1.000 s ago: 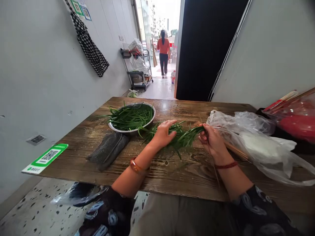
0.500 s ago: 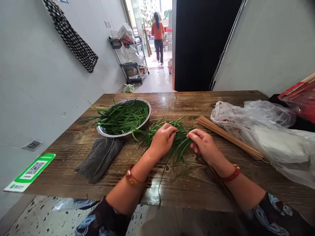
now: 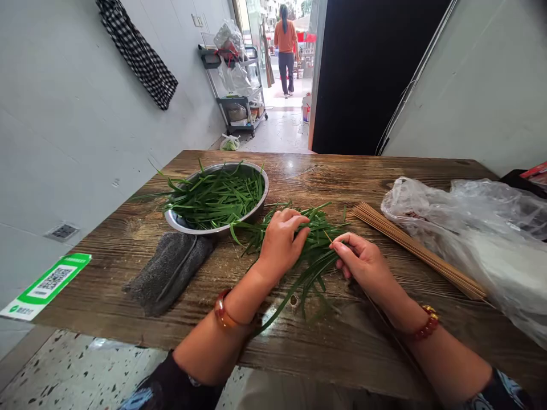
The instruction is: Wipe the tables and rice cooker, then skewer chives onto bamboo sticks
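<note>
1. Wooden table [image 3: 333, 353] beneath everything.
2. Right thumb and forefinger pinch a thin stick; the right hand [image 3: 365, 262] hovers beside loose green leaves [image 3: 318, 233].
3. Left hand [image 3: 280, 242] curves over those leaves; whether it grips any, I can't tell.
4. Further out: metal bowl [image 3: 171, 220] of leaves, stick bundle [image 3: 419, 250].

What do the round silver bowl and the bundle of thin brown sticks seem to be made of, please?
The round silver bowl: probably stainless steel, smooth, judging by its grey shine.
The bundle of thin brown sticks: likely plain bamboo or wood, given the dull tan surface; I cannot tell which.
</note>
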A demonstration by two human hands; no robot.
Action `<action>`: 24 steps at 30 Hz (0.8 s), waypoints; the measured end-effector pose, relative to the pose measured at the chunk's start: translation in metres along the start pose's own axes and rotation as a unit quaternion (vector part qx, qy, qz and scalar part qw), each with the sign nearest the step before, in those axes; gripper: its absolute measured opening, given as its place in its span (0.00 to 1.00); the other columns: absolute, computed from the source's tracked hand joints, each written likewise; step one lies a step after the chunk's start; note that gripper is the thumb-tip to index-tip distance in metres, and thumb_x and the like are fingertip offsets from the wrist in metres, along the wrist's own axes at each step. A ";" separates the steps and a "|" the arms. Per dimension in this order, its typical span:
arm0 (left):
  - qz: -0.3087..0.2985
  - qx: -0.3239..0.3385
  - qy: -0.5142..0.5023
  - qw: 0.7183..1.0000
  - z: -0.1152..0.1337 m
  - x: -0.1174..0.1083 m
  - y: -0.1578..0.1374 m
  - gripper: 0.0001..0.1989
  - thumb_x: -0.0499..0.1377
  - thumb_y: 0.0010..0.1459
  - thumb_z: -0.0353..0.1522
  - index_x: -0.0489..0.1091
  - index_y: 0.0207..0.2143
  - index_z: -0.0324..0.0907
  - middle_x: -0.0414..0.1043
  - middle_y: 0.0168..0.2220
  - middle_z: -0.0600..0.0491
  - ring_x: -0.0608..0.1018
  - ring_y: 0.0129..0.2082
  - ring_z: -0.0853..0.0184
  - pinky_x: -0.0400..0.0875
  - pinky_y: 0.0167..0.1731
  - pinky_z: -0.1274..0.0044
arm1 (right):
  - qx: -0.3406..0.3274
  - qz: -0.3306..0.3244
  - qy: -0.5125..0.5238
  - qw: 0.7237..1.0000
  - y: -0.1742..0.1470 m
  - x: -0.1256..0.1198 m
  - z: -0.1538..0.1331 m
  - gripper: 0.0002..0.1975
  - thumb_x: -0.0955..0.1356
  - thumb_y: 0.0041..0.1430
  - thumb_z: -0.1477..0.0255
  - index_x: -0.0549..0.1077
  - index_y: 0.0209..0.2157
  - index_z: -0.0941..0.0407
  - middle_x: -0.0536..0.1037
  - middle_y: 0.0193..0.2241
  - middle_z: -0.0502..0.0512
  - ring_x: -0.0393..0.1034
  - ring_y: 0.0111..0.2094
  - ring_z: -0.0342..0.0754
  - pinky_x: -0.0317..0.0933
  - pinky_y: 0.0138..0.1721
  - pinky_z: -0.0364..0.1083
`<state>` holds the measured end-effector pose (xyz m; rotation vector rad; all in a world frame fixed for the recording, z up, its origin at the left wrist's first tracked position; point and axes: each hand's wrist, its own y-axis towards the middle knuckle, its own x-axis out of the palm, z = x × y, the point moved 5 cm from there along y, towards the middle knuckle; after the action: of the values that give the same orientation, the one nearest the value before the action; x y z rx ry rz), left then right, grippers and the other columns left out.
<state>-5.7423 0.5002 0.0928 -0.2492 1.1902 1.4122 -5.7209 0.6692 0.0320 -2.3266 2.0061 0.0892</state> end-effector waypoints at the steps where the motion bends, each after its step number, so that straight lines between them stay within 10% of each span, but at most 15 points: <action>1: -0.010 0.001 0.032 0.999 0.000 0.003 -0.001 0.06 0.61 0.58 0.29 0.75 0.39 0.42 0.75 0.40 0.49 0.74 0.44 0.61 0.69 0.48 0.67 | 0.000 0.007 0.003 1.000 0.000 -0.001 0.000 0.15 0.66 0.57 0.58 0.71 0.33 0.56 0.71 0.16 0.45 0.60 0.13 0.38 0.52 0.15 0.39; 24: 0.030 -0.018 -0.012 0.999 0.000 0.007 -0.001 0.07 0.63 0.50 0.22 0.70 0.28 0.42 0.75 0.40 0.51 0.73 0.43 0.61 0.66 0.47 0.68 | -0.010 -0.001 0.031 0.999 0.000 -0.001 0.003 0.19 0.66 0.59 0.57 0.74 0.44 0.57 0.70 0.17 0.44 0.59 0.14 0.38 0.52 0.15 0.39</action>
<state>-5.7436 0.5041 0.0868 -0.2233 1.1604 1.4859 -5.7210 0.6706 0.0290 -2.3721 2.0392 0.0371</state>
